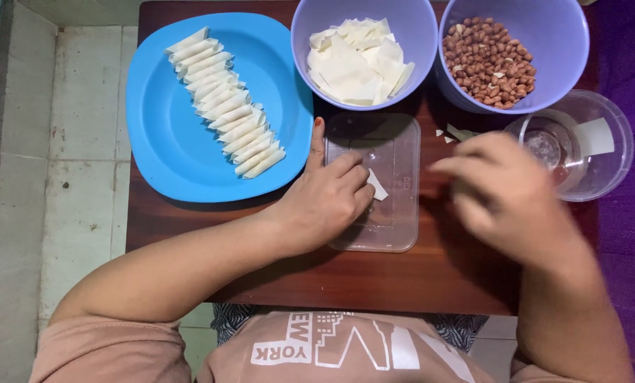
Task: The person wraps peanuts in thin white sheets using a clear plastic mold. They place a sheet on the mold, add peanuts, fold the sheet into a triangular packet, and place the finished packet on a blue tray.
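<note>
Dark wooden table (pixel 416 284) bears blue plate (pixel 161 142); pale tiled floor (pixel 83 142) beside.

**A home food-prep corner**

This looks like a home: a small dark wooden bench (pixel 431 284) stands on a worn, pale tiled floor (pixel 76 142). On it sit household plastic wares: a blue plate (pixel 161 142) of rolled wrappers, lilac bowls of dough sheets (pixel 356 60) and peanuts (pixel 489 64).
</note>
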